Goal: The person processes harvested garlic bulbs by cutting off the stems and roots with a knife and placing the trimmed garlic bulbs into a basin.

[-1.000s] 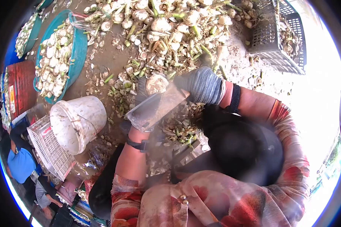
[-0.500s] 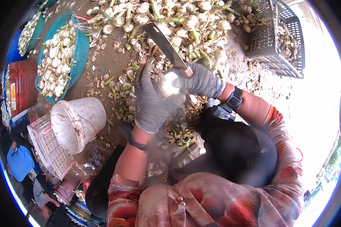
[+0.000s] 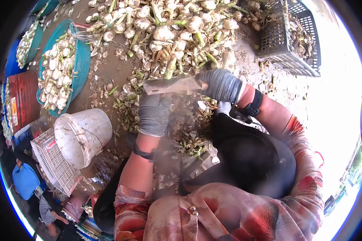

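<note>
My right hand [image 3: 221, 85], in a grey glove, is closed round the handle of a broad-bladed knife [image 3: 173, 85]. The blade lies sideways, pointing left, across the fingers of my left hand [image 3: 153, 115]. That hand is also gloved in grey, and its fingertips are hidden behind the blade. A thick green stalk [image 3: 170, 67] stands up just beyond the blade; whether my left fingers grip it I cannot tell. Past it spreads a heap of garlic bulbs [image 3: 163, 33] with cut stalks.
Left of the heap is a teal basin [image 3: 81, 64] of trimmed bulbs. A dirty white bucket [image 3: 96, 128] lies by a pale plastic crate [image 3: 54, 164]. A dark crate [image 3: 275, 38] holds scraps at upper right. Peelings [image 3: 193, 140] litter the ground. A person in blue [image 3: 26, 180] is at lower left.
The white bulb between my hands is out of sight. The knife has swung from pointing up and away to lying sideways, and the green stalk now shows beyond it.
</note>
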{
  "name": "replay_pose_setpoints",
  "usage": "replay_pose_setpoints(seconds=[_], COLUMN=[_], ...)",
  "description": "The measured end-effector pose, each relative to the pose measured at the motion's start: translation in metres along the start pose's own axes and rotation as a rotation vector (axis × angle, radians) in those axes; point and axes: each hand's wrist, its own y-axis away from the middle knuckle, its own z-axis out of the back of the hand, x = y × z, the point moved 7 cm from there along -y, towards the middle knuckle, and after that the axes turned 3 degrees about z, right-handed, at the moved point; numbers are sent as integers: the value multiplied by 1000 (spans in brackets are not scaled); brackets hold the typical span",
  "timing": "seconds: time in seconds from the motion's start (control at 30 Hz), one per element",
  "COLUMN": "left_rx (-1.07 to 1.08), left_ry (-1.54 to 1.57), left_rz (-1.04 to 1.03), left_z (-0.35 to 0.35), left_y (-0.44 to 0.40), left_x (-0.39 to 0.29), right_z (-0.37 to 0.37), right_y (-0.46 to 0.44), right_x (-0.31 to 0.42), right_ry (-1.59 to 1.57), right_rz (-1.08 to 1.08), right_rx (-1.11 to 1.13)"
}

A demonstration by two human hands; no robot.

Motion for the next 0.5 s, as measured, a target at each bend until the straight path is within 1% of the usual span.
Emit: replay_pose_setpoints(seconds=[0.07, 0.13, 0.17, 0.2, 0.23, 0.27, 0.3, 0.33, 0.37, 0.43, 0.47, 0.5], left_rx=[-11, -320, -442, -595, -708, -834, -624, -929, -741, -413, -172, 72], left_ry=[42, -150, 62, 366, 194, 919, 1156, 1270, 1100, 706, 479, 207], left_rz=[156, -35, -8, 63, -38, -7, -14, 134, 138, 61, 82, 43], left_z=[26, 97, 153, 219, 268, 299, 318, 291, 262, 203, 118, 30], left_y=[3, -3, -7, -18, -24, -27, -29, -28, -46, -79, -83, -82], left_x=[5, -25, -14, 11, 6, 7, 17, 2, 22, 58, 38, 14], right_z=[-19, -45, -29, -12, -14, -16, -9, -3, 2, -2, -11, -11], right_y=[2, 17, 32, 49, 59, 67, 73, 78, 80, 86, 83, 85], right_x=[-62, -127, -129, -131, -141, -154, -151, -143, -136, -133, -128, -121], right_ry=[-48, -11, -47, -84, -246, -251, -233, -216, -219, -577, -603, -595], right_rz=[-140, -337, -403, -472, -411, -418, -369, -315, -318, -486, -451, -442], right_rx=[5, 68, -78, -226, -374, -456, -526, -593, -595, -580, -548, -517])
